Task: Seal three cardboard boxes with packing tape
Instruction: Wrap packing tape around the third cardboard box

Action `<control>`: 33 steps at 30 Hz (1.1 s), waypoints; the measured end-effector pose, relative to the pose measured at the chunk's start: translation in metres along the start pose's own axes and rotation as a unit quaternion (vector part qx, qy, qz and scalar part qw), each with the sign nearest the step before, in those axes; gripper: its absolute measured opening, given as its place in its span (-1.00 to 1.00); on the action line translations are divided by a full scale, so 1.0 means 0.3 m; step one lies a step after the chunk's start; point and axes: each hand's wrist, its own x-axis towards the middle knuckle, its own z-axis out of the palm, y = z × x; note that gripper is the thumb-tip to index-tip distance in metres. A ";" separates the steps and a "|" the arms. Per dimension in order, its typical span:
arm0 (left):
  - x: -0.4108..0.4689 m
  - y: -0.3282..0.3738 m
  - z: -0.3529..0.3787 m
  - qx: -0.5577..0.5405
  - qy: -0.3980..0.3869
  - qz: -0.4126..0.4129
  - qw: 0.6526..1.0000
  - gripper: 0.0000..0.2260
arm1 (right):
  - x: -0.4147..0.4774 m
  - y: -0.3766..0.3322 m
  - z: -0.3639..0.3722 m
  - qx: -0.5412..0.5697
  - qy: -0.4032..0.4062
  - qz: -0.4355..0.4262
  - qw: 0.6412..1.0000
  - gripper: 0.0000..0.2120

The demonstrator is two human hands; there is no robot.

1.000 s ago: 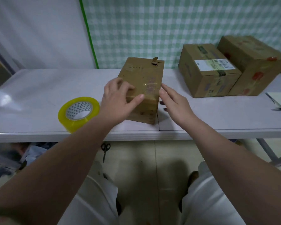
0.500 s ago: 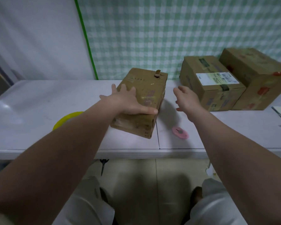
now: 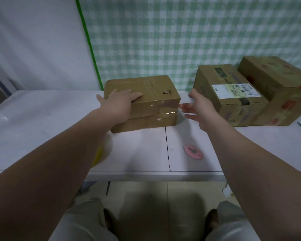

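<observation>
While the left hand [image 3: 119,103] lies flat, fingers straight, on the brown cardboard box [image 3: 155,87] at mid-worktop [image 3: 42,119], the right hand [image 3: 199,108] hovers open just off its right end. Glossy clear tape [image 3: 165,106] crosses its near seam; the labelled box [image 3: 233,101] and scuffed box [image 3: 274,79] further right may yet need sealing.

A plain brown cardboard box [image 3: 153,89] lies flat at the middle of a white table [image 3: 42,119], one long side toward the camera, glossy clear tape crossing the seam on that side; to its right, near but apart, stands a brown cardboard box with a white shipping label [image 3: 233,101] and a dark strip over its top; right beside that, a brown cardboard box with red markings [image 3: 281,87]; a yellow roll of packing tape [image 3: 99,154] shows only as a sliver near the table's front edge.
</observation>
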 end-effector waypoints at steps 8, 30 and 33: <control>-0.039 -0.003 0.029 -0.220 0.074 0.012 0.973 -0.59 | -0.197 0.031 0.066 0.013 -0.084 0.018 0.996 -0.57; -0.323 -0.062 0.031 -0.416 -0.006 0.132 0.900 -0.79 | -0.400 0.085 0.070 -0.276 -0.001 -0.189 0.942 -0.89; -0.339 -0.073 0.054 -0.389 -0.009 0.155 0.908 -0.84 | -0.423 0.110 0.065 -0.312 0.025 -0.220 0.924 -0.95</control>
